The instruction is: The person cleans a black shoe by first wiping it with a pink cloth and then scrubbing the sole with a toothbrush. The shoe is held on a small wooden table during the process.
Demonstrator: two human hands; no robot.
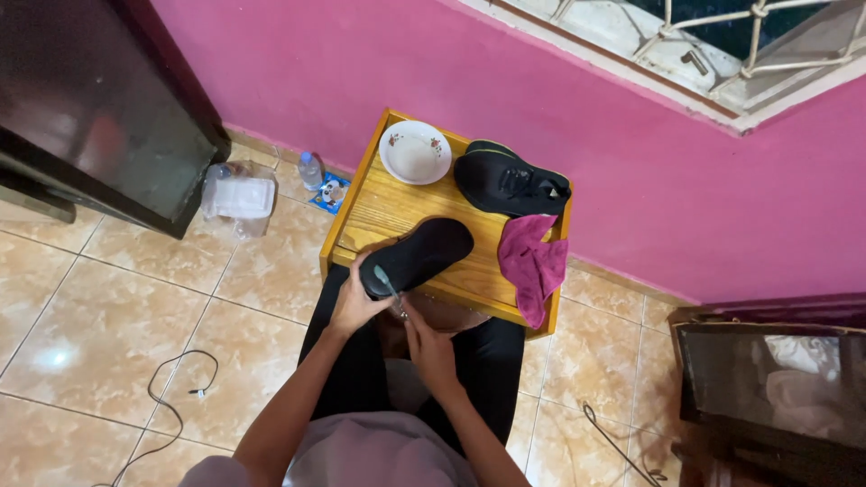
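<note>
- Both hands work at the near edge of the wooden bench (379, 212), above the person's lap.
- Left hand (354, 302) is closed around the near end of a black shoe (418, 255), holding it sole-up, tilted over the bench's front edge.
- Right hand (429, 352) is closed on a thin tool, likely a small brush (388, 284), whose pale tip lies against the shoe's near end; its handle is too small to make out.
- On the bench, a second black shoe (510, 180) stands upright at the far right corner, well apart from the held one.
- White bowl (415, 151) with small printed flowers sits at the far left corner.
- Magenta cloth (532, 263) lies on the right side, just beside the second shoe, draping over the front edge.
- Plastic bottle (309, 169) stands on the tiled floor by the pink wall (361, 72), left of the bench.
</note>
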